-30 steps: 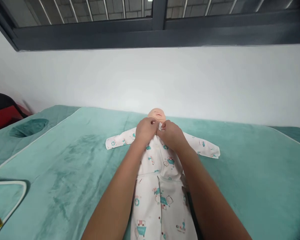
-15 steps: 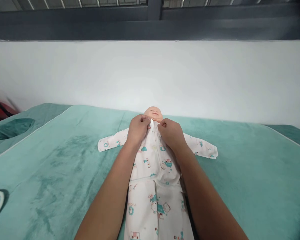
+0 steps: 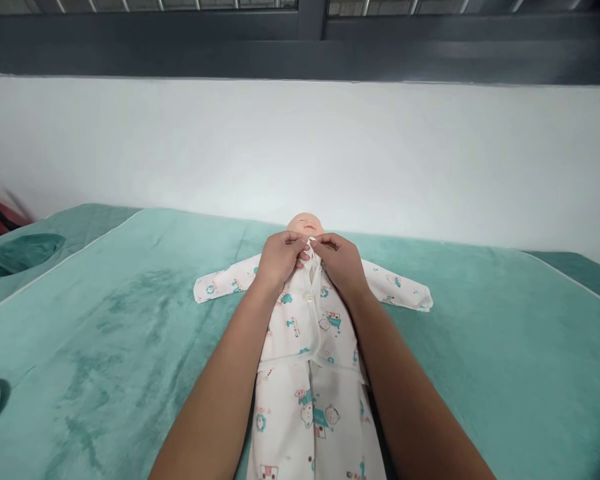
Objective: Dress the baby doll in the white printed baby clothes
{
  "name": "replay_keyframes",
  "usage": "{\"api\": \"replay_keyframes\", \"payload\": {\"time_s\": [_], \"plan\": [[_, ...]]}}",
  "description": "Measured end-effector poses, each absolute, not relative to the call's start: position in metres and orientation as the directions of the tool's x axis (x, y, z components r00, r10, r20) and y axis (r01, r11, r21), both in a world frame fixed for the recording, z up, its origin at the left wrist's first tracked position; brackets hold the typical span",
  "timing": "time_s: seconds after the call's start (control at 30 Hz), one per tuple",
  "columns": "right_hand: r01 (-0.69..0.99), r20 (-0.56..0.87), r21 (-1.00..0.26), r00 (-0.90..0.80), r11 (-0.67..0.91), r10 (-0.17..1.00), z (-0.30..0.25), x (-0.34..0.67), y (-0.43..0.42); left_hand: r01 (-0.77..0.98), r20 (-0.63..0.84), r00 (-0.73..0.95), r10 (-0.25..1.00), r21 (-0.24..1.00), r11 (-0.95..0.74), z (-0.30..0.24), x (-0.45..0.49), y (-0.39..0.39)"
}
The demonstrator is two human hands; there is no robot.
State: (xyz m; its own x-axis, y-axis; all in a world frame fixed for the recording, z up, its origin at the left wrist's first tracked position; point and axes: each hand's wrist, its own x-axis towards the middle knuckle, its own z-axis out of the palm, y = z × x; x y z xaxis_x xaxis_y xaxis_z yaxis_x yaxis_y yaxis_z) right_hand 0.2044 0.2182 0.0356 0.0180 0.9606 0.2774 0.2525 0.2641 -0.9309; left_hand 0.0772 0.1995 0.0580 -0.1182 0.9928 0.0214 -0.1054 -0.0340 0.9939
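Left hand (image 3: 283, 259), right hand (image 3: 341, 264): both pinching printed shirt (image 3: 293, 340) at its top, near doll's head (image 3: 305, 222) (sleeves (image 3: 225, 284) spread wide).

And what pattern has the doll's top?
The top is white with teal and pink cartoon prints; see the head view.

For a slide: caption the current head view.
Left hand and right hand pinch a printed top below a doll's head.
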Motion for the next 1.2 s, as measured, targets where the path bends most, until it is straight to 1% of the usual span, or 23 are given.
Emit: {"api": "replay_keyframes", "payload": {"time_s": [0.13,0.4,0.6,0.7,0.8,0.93,1.0,1.1,1.2], "plan": [[0.233,0.254,-0.942,0.019,0.242,0.967,0.032,0.207,0.217,-0.112,0.019,-0.106,0.994,0.993,-0.030,0.058,0.077,0.200],[0.194,0.296,-0.936,-0.021,0.295,0.955,0.032,0.207,0.212,-0.131,-0.012,-0.112,0.994,0.991,-0.003,0.057,0.074,0.201],[0.197,0.293,-0.936,-0.020,0.292,0.956,0.033,0.206,0.211,-0.152,-0.004,-0.083,0.997,0.988,-0.009,0.055,0.071,0.203],[0.229,0.297,-0.929,-0.003,0.290,0.955,0.034,0.205,0.210,-0.153,-0.005,-0.081,0.997,0.988,-0.007,0.055,0.071,0.202],[0.286,0.340,-0.902,0.005,0.324,0.940,0.035,0.204,0.209,-0.146,-0.004,-0.077,0.997,0.989,-0.007,0.056,0.071,0.202],[0.312,0.429,-0.852,-0.045,0.420,0.902,0.035,0.204,0.207,-0.132,0.010,-0.059,0.998,0.991,-0.018,0.055,0.069,0.203],[0.317,0.444,-0.837,-0.085,0.447,0.892,0.035,0.204,0.206,-0.133,0.019,-0.038,0.999,0.991,-0.024,0.054,0.068,0.204],[0.343,0.434,-0.820,-0.146,0.457,0.889,0.037,0.205,0.204,-0.121,0.021,-0.011,1.000,0.992,-0.022,0.054,0.069,0.205],[0.327,0.389,-0.842,-0.182,0.429,0.903,0.037,0.207,0.204,-0.112,0.006,-0.046,0.999,0.994,-0.011,0.055,0.070,0.204]]}}
